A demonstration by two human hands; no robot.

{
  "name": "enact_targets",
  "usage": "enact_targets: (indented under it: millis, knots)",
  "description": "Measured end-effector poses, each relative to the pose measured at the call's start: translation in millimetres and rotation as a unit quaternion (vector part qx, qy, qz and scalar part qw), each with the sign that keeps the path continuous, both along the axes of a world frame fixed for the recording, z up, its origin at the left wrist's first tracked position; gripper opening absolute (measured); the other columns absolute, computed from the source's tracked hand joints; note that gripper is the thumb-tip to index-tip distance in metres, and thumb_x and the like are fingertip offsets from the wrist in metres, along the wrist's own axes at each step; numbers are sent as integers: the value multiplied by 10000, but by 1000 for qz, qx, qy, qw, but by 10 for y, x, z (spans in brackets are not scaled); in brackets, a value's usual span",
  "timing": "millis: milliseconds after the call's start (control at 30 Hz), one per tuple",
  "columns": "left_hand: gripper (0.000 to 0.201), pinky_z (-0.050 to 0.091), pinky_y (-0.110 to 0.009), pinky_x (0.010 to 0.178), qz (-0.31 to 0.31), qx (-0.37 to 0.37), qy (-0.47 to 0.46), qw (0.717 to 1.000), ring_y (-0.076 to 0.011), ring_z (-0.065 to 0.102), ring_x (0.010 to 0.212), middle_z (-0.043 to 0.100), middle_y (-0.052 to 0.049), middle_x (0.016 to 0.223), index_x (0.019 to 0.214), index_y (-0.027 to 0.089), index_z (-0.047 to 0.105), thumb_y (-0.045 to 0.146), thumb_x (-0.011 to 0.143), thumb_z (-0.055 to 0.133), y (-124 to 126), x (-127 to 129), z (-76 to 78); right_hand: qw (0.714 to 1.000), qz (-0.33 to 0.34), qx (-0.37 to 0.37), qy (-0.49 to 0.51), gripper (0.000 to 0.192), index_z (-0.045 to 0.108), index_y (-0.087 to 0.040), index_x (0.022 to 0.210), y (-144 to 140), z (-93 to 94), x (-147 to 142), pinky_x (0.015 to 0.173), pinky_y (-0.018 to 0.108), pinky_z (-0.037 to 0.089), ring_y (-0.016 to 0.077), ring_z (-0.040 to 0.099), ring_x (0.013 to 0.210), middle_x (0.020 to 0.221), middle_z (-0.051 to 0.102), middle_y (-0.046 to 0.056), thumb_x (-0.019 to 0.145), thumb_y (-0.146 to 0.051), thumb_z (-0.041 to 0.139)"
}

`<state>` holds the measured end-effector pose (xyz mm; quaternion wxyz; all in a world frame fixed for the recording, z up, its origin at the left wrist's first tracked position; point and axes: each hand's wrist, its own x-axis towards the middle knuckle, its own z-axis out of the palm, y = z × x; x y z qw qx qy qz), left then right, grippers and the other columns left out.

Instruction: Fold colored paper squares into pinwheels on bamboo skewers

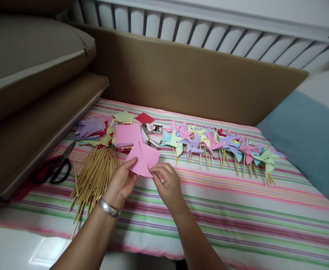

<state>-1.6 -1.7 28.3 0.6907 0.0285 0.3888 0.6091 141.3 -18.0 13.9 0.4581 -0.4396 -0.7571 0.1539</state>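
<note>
A square of pink paper (144,157), slit inward from its corners, is held up between both hands. My left hand (124,179) pinches its left edge, thumb on top and fingers beneath. At the lower right corner, my right hand (166,182) grips the paper between thumb and fingertips. Just behind it lies a stack of square paper sheets (129,134), pink on top. Loose wooden sticks (95,176) are heaped to the left of my left hand. Right of my hands, finished paper pinwheels (192,144) in several colours lie in a row on their sticks.
Scissors with dark handles (61,167) lie at the left. Cut paper pieces (89,127), a red square (144,117) and small open boxes (157,128) sit behind. A brown board (195,75) stands along the back, and stacked cushions (40,93) rise at the left of the striped cloth (237,217).
</note>
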Motion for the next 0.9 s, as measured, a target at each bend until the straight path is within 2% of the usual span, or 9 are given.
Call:
enact_targets:
  millis: [367, 500, 600, 767, 900]
  knots:
    - [208, 542, -224, 657, 6, -1, 7, 1000, -142, 658, 699, 718, -83, 829, 890, 96, 667, 29, 700, 615, 12, -12, -11, 999, 31, 7, -36, 138, 663, -227, 859, -26, 12, 27, 747, 340, 440, 180, 560, 824, 817, 627, 34, 820, -148, 557]
    - [199, 528, -217, 620, 12, 21, 38, 999, -135, 645, 673, 716, -72, 800, 869, 94, 674, 54, 675, 653, -3, -1, -21, 998, 46, -52, 11, 114, 672, -226, 862, -21, 28, 32, 757, 326, 451, 176, 569, 827, 824, 624, 37, 813, -180, 580]
    - [186, 513, -214, 590, -12, 63, 73, 995, -134, 632, 643, 712, -68, 759, 839, 88, 681, 104, 654, 693, -37, 27, -24, 990, 45, -114, 70, 97, 674, -218, 812, -1, 50, 31, 699, 291, 463, 163, 579, 781, 788, 620, 31, 798, -179, 586]
    - [216, 520, -246, 638, -73, 92, 113, 987, -160, 644, 684, 715, -79, 756, 827, 88, 685, 174, 633, 728, -102, 92, -10, 966, -18, -198, 164, 44, 641, -193, 650, 47, 57, 25, 576, 249, 437, 133, 544, 616, 662, 588, -1, 688, -195, 662]
    - [227, 529, -284, 662, -88, 94, 120, 984, -176, 647, 701, 714, -81, 760, 831, 89, 681, 191, 633, 726, -134, 134, 2, 943, -42, -253, 211, 94, 627, -182, 648, 63, 39, 23, 551, 251, 422, 134, 530, 587, 632, 589, -2, 666, -267, 665]
